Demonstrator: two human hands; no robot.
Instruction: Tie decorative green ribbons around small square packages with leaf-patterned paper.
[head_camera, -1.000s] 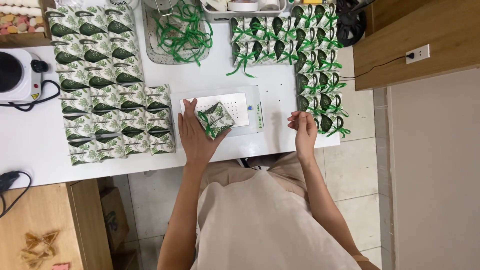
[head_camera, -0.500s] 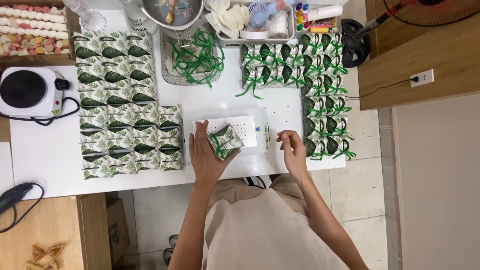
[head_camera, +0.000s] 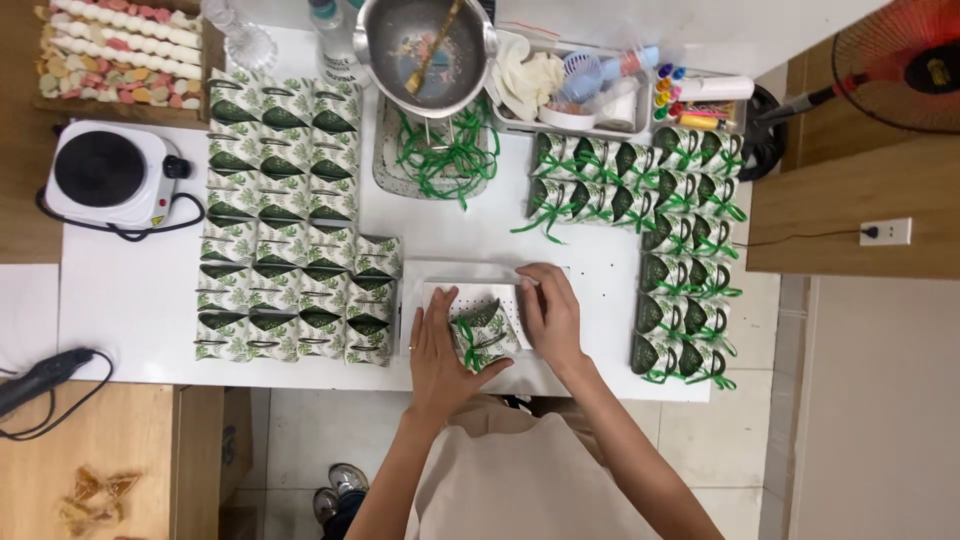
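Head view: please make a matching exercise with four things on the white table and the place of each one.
Things:
1. electric hotplate
2. metal pot
3. small leaf-print box
4. ribbon-tied boxes

Places:
A. between the left hand and right hand
B. right side of the table
C. left edge of the table
D. top middle, above loose green ribbons

Pairs: 1-C, 2-D, 3-A, 4-B

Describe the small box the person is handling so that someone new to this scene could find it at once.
Start at the white table and go to its near edge, where a pale tray sits between the rows of leaf-print boxes. The small leaf-print box rests there between the left hand and right hand. Unlike the untied boxes and the ribboned boxes in rows, it alone lies between the hands.
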